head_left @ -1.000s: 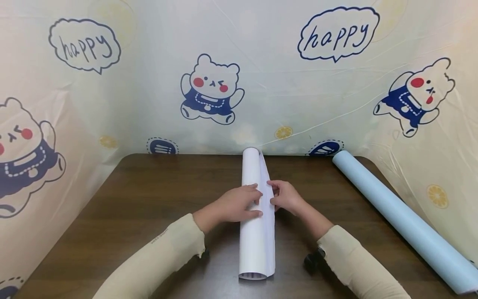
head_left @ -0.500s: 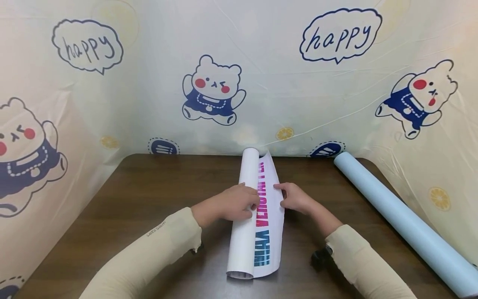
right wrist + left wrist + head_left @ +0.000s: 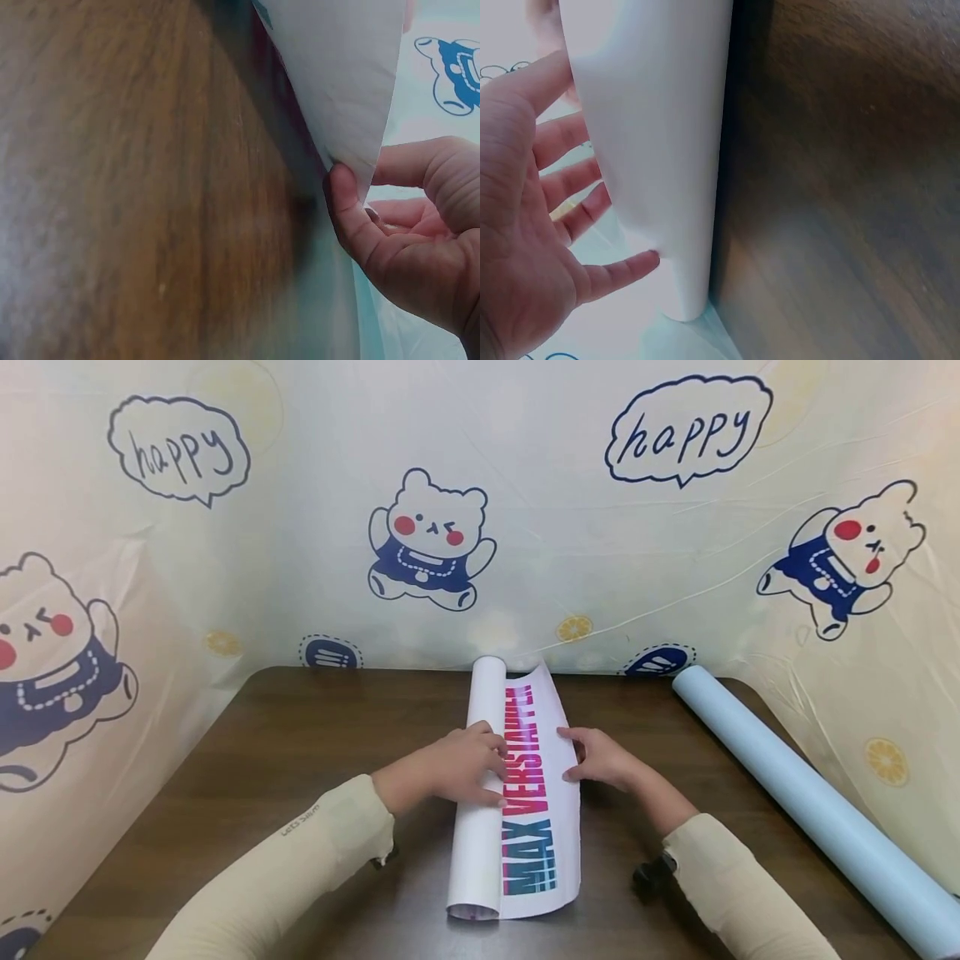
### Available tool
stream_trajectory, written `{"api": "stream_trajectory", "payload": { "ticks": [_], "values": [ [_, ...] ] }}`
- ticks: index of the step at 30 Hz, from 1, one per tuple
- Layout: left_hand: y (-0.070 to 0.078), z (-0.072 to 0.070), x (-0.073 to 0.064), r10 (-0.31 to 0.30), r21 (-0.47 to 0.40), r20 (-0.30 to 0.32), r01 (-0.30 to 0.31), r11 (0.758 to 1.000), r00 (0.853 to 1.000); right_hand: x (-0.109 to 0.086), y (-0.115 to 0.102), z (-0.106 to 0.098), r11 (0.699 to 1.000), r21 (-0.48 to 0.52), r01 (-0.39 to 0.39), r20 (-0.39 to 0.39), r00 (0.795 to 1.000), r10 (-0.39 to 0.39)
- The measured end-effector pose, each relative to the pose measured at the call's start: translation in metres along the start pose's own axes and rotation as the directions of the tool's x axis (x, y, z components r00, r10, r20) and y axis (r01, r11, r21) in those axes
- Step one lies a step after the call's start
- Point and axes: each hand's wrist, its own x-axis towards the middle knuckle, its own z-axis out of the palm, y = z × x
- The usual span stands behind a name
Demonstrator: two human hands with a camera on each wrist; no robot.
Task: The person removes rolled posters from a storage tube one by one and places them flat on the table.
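A rolled white poster (image 3: 475, 860) lies lengthwise on the table, part of it unrolled to the right. That open strip bears pink and blue letters reading "MAX VERSTAPPEN". My left hand (image 3: 463, 766) rests across the roll, thumb and fingers toward its right side. In the left wrist view its spread, fairly straight fingers touch the white roll (image 3: 652, 150). My right hand (image 3: 606, 760) pinches the poster's free right edge between thumb and fingers. The right wrist view shows that edge (image 3: 341, 82) lifted off the table, with the thumb on one face.
A long light-blue roll (image 3: 802, 802) lies slanted along the right side of the brown table (image 3: 322, 727). Behind stands a pale curtain (image 3: 555, 543) printed with bears and "happy" bubbles. A black wrist-worn device (image 3: 652, 877) shows below the right sleeve.
The poster has unrolled further, baring its printed lettering. My left hand and the roll have shifted left, while my right hand has drawn the edge to the right.
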Motion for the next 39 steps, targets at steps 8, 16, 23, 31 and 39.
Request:
{"api": "stream_trajectory", "payload": {
  "ticks": [8,16,23,31,39],
  "values": [
    [-0.004,-0.005,-0.005,-0.021,0.054,-0.007,0.022,0.998,1.0,-0.001,0.009,-0.006,1.0,0.013,0.023,0.006,1.0,-0.023],
    [-0.008,-0.006,-0.009,-0.044,0.033,-0.024,0.045,0.998,0.999,-0.005,0.017,-0.014,0.999,0.051,0.018,0.006,1.0,-0.018],
    [-0.009,-0.006,-0.011,-0.058,0.004,0.003,0.058,0.998,0.998,-0.008,0.025,-0.021,0.999,0.04,0.0,0.017,1.0,-0.001],
    [-0.016,-0.003,-0.017,-0.05,0.042,-0.01,0.05,0.998,0.999,-0.014,0.035,-0.03,0.998,0.044,-0.038,0.008,0.999,0.038],
    [-0.02,-0.002,-0.024,-0.029,0.055,-0.015,0.03,0.998,0.999,-0.022,0.042,-0.038,0.999,0.026,-0.03,0.002,1.0,0.03]
  ]
}}
